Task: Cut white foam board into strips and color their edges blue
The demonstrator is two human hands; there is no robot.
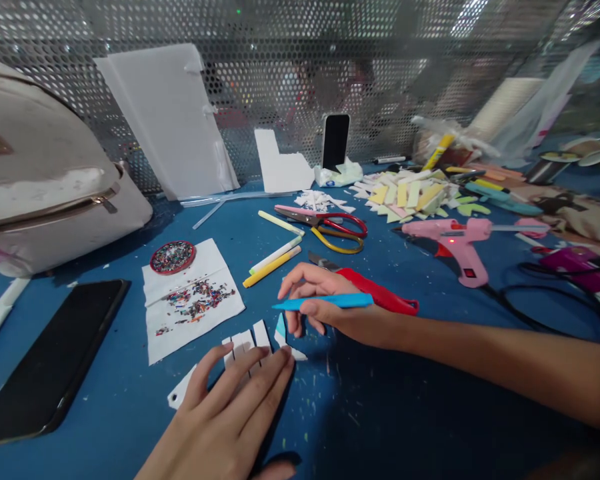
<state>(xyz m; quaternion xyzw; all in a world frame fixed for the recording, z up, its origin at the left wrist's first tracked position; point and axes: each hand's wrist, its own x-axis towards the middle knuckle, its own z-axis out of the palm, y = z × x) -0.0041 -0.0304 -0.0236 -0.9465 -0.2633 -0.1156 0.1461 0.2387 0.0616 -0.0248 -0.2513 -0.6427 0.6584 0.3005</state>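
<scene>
My right hand holds a light blue pen between thumb and fingers, its tip pointing left. My left hand lies flat with its fingers spread over small white pieces on the blue table. Just beyond its fingertips is a small white piece partly coloured light blue. A white piece with a hole shows left of my left hand. The fingers hide part of the white pieces.
A paper sheet with colourful bits and a red dish lies left, near a black phone. Scissors, markers and red-handled pliers lie ahead. A pink glue gun and cut strips are right.
</scene>
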